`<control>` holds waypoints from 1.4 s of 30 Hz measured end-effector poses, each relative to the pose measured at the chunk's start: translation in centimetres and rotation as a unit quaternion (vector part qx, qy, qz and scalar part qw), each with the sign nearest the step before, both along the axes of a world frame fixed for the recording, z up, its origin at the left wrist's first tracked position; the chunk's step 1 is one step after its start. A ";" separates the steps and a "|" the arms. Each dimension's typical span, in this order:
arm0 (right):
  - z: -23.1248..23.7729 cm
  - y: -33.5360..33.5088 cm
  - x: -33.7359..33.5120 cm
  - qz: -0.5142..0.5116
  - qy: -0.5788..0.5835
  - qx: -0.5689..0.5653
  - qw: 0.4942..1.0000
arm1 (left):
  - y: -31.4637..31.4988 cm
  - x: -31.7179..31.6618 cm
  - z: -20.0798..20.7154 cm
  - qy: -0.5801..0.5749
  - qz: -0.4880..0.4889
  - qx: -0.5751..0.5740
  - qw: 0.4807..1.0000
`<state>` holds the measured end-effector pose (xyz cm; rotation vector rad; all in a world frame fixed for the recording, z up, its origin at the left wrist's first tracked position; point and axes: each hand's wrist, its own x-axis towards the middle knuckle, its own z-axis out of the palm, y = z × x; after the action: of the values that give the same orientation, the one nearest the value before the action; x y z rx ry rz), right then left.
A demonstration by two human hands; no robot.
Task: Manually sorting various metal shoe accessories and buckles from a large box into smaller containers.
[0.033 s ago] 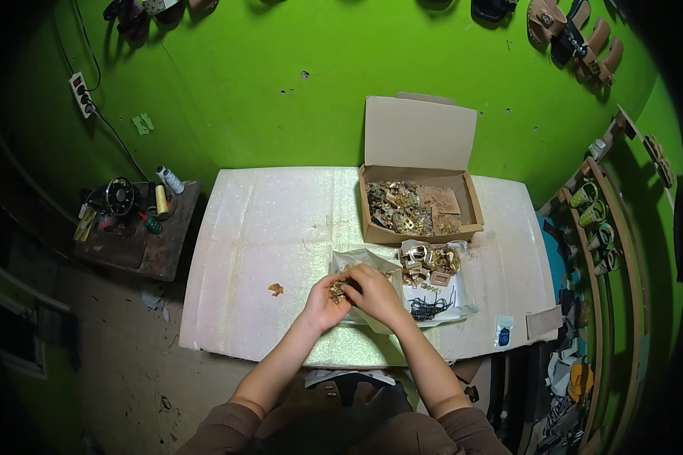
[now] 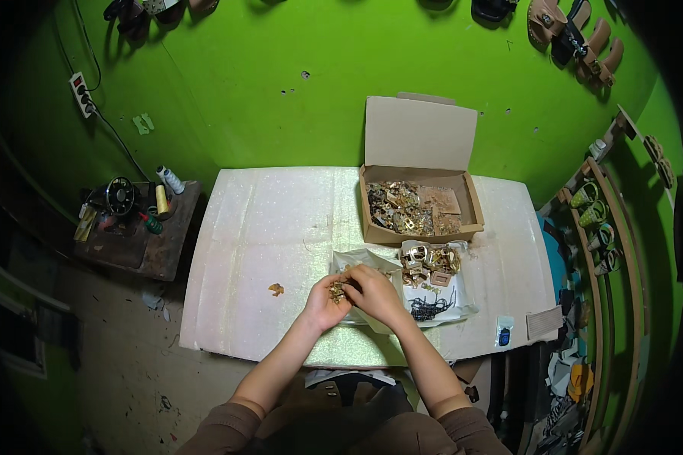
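Note:
My left hand [image 2: 326, 306] is cupped, palm up, around a small heap of gold-coloured metal pieces [image 2: 337, 291]. Over that heap bends my right hand [image 2: 377, 294], its fingertips pressed together among the pieces; what they pinch is too small to make out. Both hands are above a pale, paper-like tray or wrapping [image 2: 347, 260], which they partly cover. Just right of it, a white tray [image 2: 464, 309] holds metal buckles [image 2: 432, 261] and a tangle of black beaded-looking strands [image 2: 430, 307].
Behind the trays, an open cardboard box [image 2: 420, 135] holds many small metal fittings [image 2: 397, 206]. An orange-brown scrap [image 2: 276, 289] lies left of my hands on the pale table [image 2: 243, 227]. A small blue packet [image 2: 504, 334] sits near the right front edge. A sewing machine [image 2: 119, 199] stands left.

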<state>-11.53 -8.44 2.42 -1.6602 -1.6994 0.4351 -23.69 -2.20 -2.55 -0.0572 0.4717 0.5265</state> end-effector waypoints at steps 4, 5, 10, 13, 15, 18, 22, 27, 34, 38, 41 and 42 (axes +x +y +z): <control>0.1 0.2 0.2 0.010 0.035 -0.018 0.999 | 0.1 -0.1 -0.3 -0.024 -0.006 0.006 1.000; 0.0 0.3 0.3 0.011 0.035 -0.018 0.999 | 0.2 -0.1 -0.3 -0.023 -0.006 0.002 1.000; 0.5 0.3 0.8 -0.028 0.114 -0.035 0.992 | 0.4 -0.3 -0.8 -0.053 -0.010 -0.009 0.999; 0.0 0.2 1.6 -0.040 0.066 0.004 0.997 | 0.1 0.4 0.5 -0.023 -0.007 -0.008 1.000; 0.1 0.2 1.7 -0.044 0.071 -0.004 0.997 | 0.0 0.4 0.7 0.004 0.005 -0.005 1.000; 0.3 0.2 1.7 -0.032 0.046 0.007 0.998 | 0.2 0.4 0.5 -0.032 -0.003 -0.019 0.999; 0.6 0.2 1.2 0.016 0.022 0.006 1.000 | 0.3 0.1 -0.8 -0.050 -0.010 -0.004 0.999; 0.2 0.3 1.2 0.021 0.049 -0.009 0.999 | -0.1 0.3 -0.3 -0.024 -0.001 -0.005 1.000; 0.8 0.2 0.8 -0.015 0.181 -0.027 0.983 | -0.2 -0.3 -0.2 -0.068 -0.004 -0.006 0.998; 0.9 0.0 0.9 -0.051 0.141 0.001 0.989 | -0.2 -0.4 -0.4 -0.032 0.002 -0.004 0.999; 0.0 0.2 1.0 -0.037 0.103 0.061 0.992 | -0.3 -0.4 -0.7 -0.035 0.001 -0.006 0.999; -0.1 0.1 1.0 -0.037 0.103 0.061 0.992 | -0.3 -0.4 -0.7 -0.019 0.007 -0.008 1.000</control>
<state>-10.48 -8.30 2.32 -1.5298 -1.4789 0.4403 -24.06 -2.54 -3.26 -0.0847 0.4394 0.5349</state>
